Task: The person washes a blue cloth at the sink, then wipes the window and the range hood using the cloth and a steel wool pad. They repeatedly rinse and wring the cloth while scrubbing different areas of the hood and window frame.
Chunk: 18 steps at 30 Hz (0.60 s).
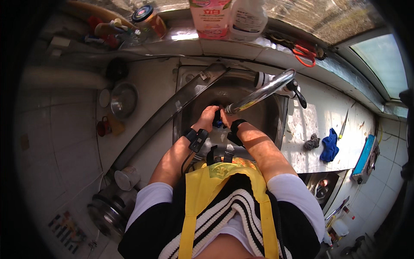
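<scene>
Inside the stainless-steel sink (197, 142), both my hands are together low over the basin. A small dark item with blue on it (217, 120) is held between them; its exact kind cannot be made out. My left hand (206, 118) grips it from the left. From the right, my right hand (228, 120) closes on it, partly covered by the end of the chrome faucet spout (262, 92). Whether water runs is unclear.
A long metal channel (168, 113) slants across the sink's left corner and counter. On the right counter lie a steel-wool scourer (311, 142), a blue cloth (330, 145) and a knife (343, 126). Detergent bottles (210, 19) and red-handled scissors (304, 55) occupy the ledge.
</scene>
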### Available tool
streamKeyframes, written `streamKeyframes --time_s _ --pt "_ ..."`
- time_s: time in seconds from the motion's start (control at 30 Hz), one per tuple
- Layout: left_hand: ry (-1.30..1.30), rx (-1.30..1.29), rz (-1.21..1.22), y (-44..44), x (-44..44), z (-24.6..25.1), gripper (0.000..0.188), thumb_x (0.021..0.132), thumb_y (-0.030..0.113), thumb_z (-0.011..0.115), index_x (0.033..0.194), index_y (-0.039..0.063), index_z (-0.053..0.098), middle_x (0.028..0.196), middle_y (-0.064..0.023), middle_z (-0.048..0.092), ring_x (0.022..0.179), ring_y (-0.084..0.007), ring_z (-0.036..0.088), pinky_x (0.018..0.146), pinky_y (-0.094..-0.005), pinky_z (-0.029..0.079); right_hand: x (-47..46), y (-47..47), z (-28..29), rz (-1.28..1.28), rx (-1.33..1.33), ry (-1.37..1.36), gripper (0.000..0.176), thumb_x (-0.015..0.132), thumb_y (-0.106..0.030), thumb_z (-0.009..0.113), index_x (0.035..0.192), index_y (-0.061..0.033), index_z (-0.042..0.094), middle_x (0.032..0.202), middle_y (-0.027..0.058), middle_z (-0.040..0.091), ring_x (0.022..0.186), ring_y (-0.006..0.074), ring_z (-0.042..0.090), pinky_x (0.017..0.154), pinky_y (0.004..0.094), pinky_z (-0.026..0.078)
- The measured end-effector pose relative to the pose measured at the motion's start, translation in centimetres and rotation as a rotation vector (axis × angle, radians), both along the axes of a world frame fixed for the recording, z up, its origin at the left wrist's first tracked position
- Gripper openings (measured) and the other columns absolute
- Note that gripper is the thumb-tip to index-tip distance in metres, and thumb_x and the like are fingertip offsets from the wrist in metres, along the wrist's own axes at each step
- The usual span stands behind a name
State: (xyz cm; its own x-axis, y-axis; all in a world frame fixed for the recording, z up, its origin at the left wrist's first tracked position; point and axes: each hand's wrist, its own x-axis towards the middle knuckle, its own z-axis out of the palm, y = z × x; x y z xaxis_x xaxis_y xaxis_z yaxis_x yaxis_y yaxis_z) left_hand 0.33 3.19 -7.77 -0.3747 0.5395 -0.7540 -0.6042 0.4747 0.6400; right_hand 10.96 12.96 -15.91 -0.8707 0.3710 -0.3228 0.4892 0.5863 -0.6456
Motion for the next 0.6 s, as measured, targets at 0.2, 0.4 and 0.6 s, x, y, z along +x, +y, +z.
streamKeyframes --time_s 0.2,0.4,0.6 --pt "-0.096 -0.046 0.026 0.4 0.3 -1.8 0.029 0.09 0.025 0.057 0.101 -0.002 0.064 0.09 -0.0122 0.065 0.083 -0.0225 0.06 0.07 -0.0363 0.048 -2.0 2.6 -2.8 0.341 0.151 -0.284 0.043 0.074 -0.042 0.075 0.086 -0.0016 0.071 0.084 0.0228 0.068 0.084 0.037 0.068 0.07 0.0427 0.054" --pt "0.384 -0.038 -0.178 -0.3 0.7 -1.3 0.044 0.09 0.039 0.05 0.098 -0.001 0.067 0.097 -0.0184 0.07 0.094 -0.0247 0.065 0.082 -0.0369 0.048 -0.3 4.4 8.5 -0.027 -0.785 -0.161 0.022 0.082 -0.025 0.076 0.091 -0.0095 0.064 0.081 -0.0035 0.059 0.076 0.0074 0.053 0.068 0.0241 0.043" --pt "-0.813 0.338 0.311 0.1 1.6 0.7 0.046 0.101 0.043 0.041 0.104 0.003 0.063 0.099 -0.0098 0.07 0.094 -0.0258 0.068 0.087 -0.0472 0.054 3.0 2.6 16.8 -0.221 -1.184 0.062 0.019 0.093 -0.022 0.065 0.106 -0.0096 0.059 0.097 -0.0018 0.061 0.092 0.0076 0.056 0.084 0.0236 0.044"
